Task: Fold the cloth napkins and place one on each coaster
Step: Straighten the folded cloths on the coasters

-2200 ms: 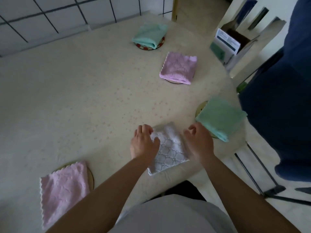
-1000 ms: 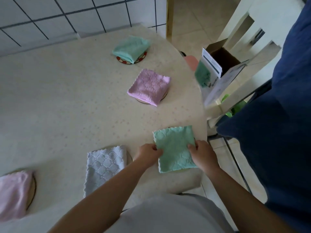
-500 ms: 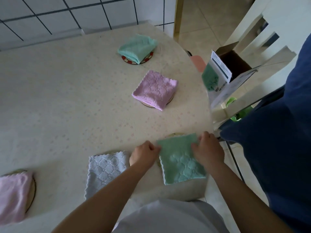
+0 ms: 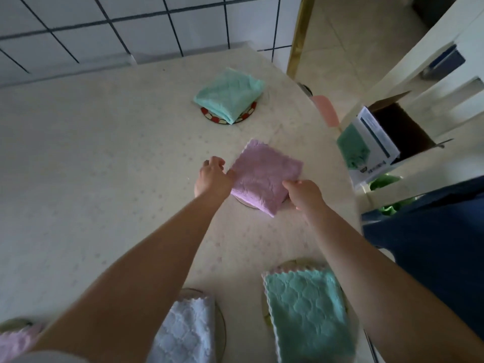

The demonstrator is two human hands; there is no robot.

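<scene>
A folded pink napkin [image 4: 264,176] lies on a round coaster [image 4: 243,201] in the middle of the table. My left hand [image 4: 213,176] pinches its left edge and my right hand [image 4: 303,193] grips its right corner. Farther back, a folded green napkin [image 4: 229,95] sits on a red-and-white coaster [image 4: 246,115]. Near me, a green napkin [image 4: 306,313] covers a coaster [image 4: 288,264], a white napkin [image 4: 186,334] lies on another coaster [image 4: 221,328], and a pink napkin [image 4: 15,341] shows at the bottom left corner.
The cream table [image 4: 91,166] meets a tiled wall [image 4: 104,27] at the back. To the right stand an open cardboard box [image 4: 387,137], a white chair [image 4: 432,74] and someone in dark blue clothing [image 4: 434,244].
My hands have left the near green napkin and reached forward to the pink napkin in the middle, now holding both its sides. The view has shifted toward the back of the table.
</scene>
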